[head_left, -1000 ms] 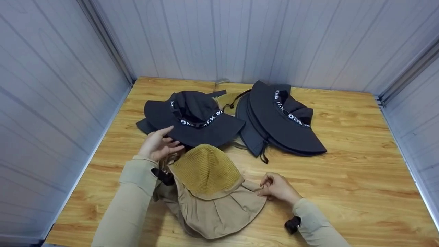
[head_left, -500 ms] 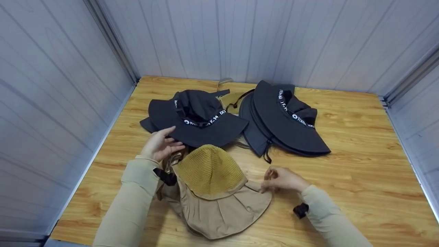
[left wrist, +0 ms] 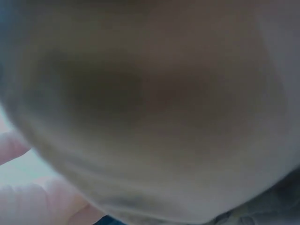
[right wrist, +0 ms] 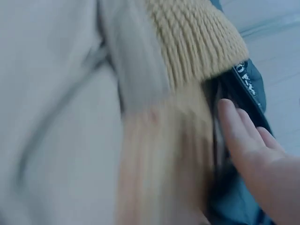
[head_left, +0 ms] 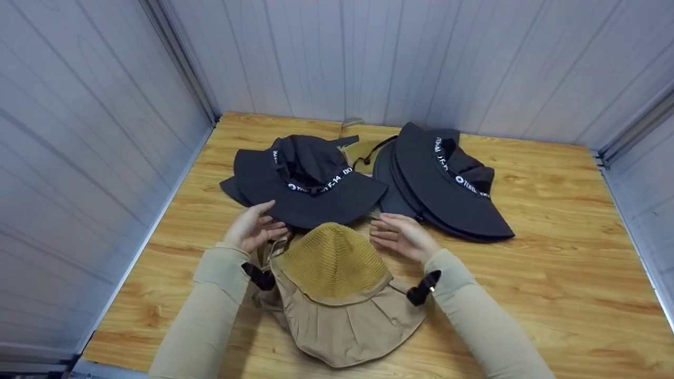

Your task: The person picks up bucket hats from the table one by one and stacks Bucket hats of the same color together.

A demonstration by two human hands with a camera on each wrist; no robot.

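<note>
A sun hat point(head_left: 334, 263) with a mustard ribbed crown and a pleated beige brim point(head_left: 353, 334) lies at the front middle of the table. On its left side is my left hand point(head_left: 256, 229), fingers extended, by the dark bucket hat's brim. My right hand point(head_left: 403, 237) is beside the crown's right side, fingers straight, holding nothing. Blurred beige cloth point(left wrist: 178, 140) fills most of the left wrist view, hiding much of that hand. In the right wrist view my right fingers point(right wrist: 239, 126) are next to the ribbed crown point(right wrist: 201, 42).
Behind the sun hat lies a dark bucket hat point(head_left: 337, 202) with a lettered band, on top of another dark brim. Several dark hats point(head_left: 447, 195) are stacked at the right. More mustard fabric point(head_left: 360, 150) shows between the piles. Panelled walls point(head_left: 316, 58) enclose the wooden table point(head_left: 553, 273).
My right hand has let go of the beige brim's right edge and moved up and left beside the crown, its fingers straightening. The left hand has hardly moved relative to the hats.
</note>
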